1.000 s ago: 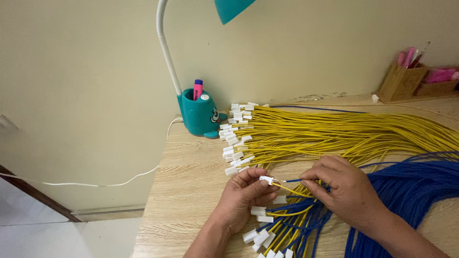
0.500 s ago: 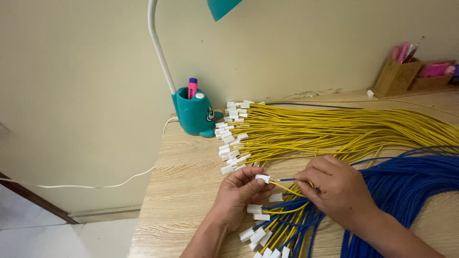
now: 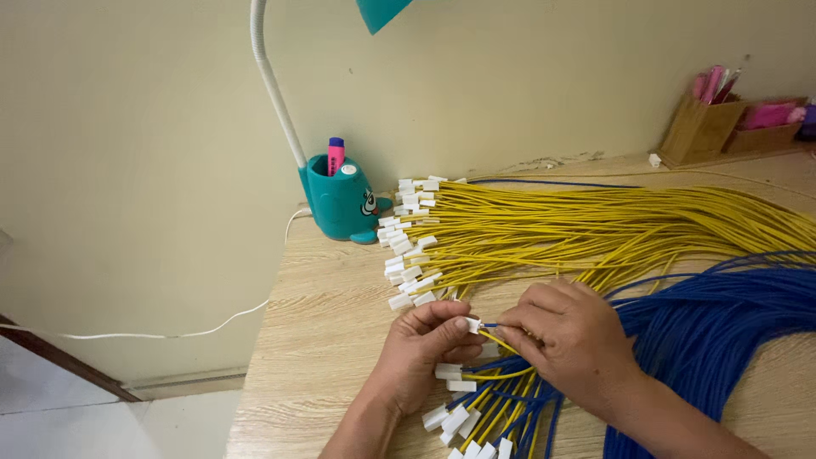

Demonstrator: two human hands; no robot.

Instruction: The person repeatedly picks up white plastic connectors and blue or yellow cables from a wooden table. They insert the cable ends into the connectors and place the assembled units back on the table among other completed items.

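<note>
Both hands on, seemingly, white connector

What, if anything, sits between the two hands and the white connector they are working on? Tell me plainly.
Nothing visible does. The left hand already pinches the white connector at its fingertips, and the right hand pinches the blue wire right at the connector's end. The yellow wire bundle lies behind them on the table, apart.
</note>
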